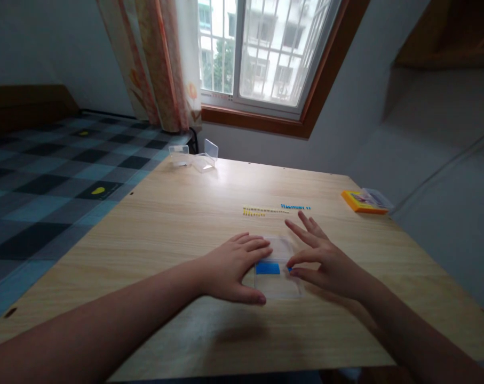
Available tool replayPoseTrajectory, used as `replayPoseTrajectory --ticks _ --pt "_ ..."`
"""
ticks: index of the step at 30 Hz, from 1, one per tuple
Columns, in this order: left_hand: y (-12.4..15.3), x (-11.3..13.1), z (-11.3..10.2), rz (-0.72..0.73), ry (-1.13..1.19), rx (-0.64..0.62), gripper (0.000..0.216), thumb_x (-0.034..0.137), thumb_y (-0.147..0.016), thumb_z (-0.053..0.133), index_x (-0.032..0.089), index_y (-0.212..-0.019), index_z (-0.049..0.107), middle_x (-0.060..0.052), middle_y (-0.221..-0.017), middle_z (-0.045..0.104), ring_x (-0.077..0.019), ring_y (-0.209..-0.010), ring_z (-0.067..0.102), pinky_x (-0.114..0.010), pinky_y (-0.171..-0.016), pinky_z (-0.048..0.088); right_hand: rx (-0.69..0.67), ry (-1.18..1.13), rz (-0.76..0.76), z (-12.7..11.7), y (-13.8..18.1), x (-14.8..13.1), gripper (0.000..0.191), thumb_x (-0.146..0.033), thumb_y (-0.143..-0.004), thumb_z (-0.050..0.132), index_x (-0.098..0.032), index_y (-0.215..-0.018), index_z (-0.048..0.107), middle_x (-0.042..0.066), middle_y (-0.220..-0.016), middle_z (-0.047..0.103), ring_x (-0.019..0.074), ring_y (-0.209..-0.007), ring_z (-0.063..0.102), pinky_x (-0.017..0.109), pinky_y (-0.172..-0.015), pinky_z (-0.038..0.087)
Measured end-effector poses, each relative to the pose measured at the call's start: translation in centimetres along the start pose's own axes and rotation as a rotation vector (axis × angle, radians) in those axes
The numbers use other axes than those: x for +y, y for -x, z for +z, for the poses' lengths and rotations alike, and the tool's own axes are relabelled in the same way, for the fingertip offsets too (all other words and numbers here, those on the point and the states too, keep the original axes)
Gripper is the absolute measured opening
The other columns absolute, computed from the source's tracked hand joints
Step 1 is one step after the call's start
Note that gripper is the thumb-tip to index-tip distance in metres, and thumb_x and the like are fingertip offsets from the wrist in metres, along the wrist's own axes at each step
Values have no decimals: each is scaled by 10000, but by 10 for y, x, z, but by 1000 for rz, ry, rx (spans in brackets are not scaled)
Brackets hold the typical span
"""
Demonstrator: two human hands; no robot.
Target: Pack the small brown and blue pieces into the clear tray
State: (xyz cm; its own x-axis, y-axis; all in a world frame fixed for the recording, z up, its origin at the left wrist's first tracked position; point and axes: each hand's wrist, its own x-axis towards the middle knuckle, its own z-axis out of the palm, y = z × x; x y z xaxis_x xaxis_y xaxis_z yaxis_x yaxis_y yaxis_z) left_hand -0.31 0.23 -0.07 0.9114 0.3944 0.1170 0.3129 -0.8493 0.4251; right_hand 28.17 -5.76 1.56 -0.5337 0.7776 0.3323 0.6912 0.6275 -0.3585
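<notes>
A clear, shallow plastic case (pixel 279 290) lies flat on the table, its lid seemingly folded open on the far side. Inside it sits a blue block (pixel 268 268) of what look like thin pieces packed side by side. My left hand (pixel 236 269) lies over the case's left edge, thumb and fingers apart, holding nothing. At the right of the block, my right hand (pixel 325 258) pinches a small blue piece (pixel 290 269) between thumb and index finger. Its other fingers are raised. Most of the pinched piece is hidden by the fingertips.
Past my hands, a row of small yellow pieces (pixel 254 212) and a row of small blue pieces (pixel 295 206) lie on the wooden table (pixel 165 229). Clear plastic boxes (pixel 205 162) stand at the far left corner. A yellow-orange box (pixel 364 201) sits near the right edge.
</notes>
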Motion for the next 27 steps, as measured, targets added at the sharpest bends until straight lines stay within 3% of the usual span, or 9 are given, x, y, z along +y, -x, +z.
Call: replayPoseTrajectory --ticks 15,23,27 --pt "-1 -1 -1 8 13 -8 972 767 -796 697 168 -1535 491 -204 -1589 475 -422 -1470 440 -613 -1242 255 -68 -20 198 22 4 -15 123 -253 -834 802 -332 -920 842 25 -1671 363 386 -1599 135 767 -1214 216" --pt "-1 0 -1 3 3 -16 989 769 -793 695 151 -1537 488 -213 -1581 482 -427 -1468 442 -620 -1241 255 0 -18 181 10 8 -14 138 -322 -923 716 -352 -961 846 -15 -1667 366 368 -1594 183 724 -1217 299" --pt "-2 1 -1 6 4 -13 978 768 -790 700 165 -1532 494 -210 -1582 482 -427 -1467 443 -616 -1241 257 -56 -16 99 -1 6 -16 181 -301 -945 679 -367 -954 847 -59 -1678 321 364 -1598 160 705 -1234 282"
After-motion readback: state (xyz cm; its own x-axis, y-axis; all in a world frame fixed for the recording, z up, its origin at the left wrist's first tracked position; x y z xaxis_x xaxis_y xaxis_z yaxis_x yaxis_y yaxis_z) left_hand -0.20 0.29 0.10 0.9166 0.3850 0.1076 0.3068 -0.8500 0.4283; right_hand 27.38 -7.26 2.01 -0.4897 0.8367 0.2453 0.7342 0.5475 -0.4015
